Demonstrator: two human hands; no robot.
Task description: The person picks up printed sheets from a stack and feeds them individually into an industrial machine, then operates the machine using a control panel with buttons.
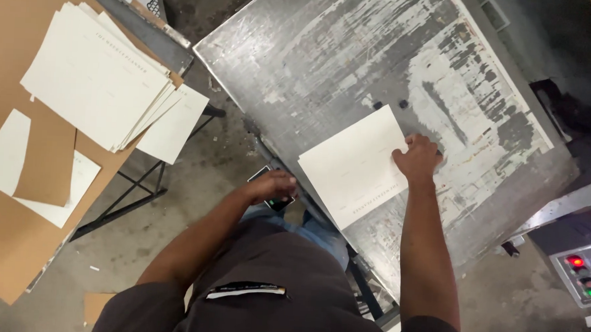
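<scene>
A cream sheet of card (355, 168) lies flat on a worn grey metal machine table (354, 49). My right hand (417, 157) rests on the sheet's right edge with fingers curled, pressing it against the table. My left hand (271, 186) is lower, off the table's near-left edge, covering a small dark control box (277, 202) with a green light. Whether it grips the box is unclear.
A stack of similar cream sheets (97, 74) lies fanned on a brown cardboard-covered surface (0, 233) at the left, with more loose sheets (4, 150) nearby. A control panel (584, 271) with red and green lights stands at the right. Concrete floor shows between the tables.
</scene>
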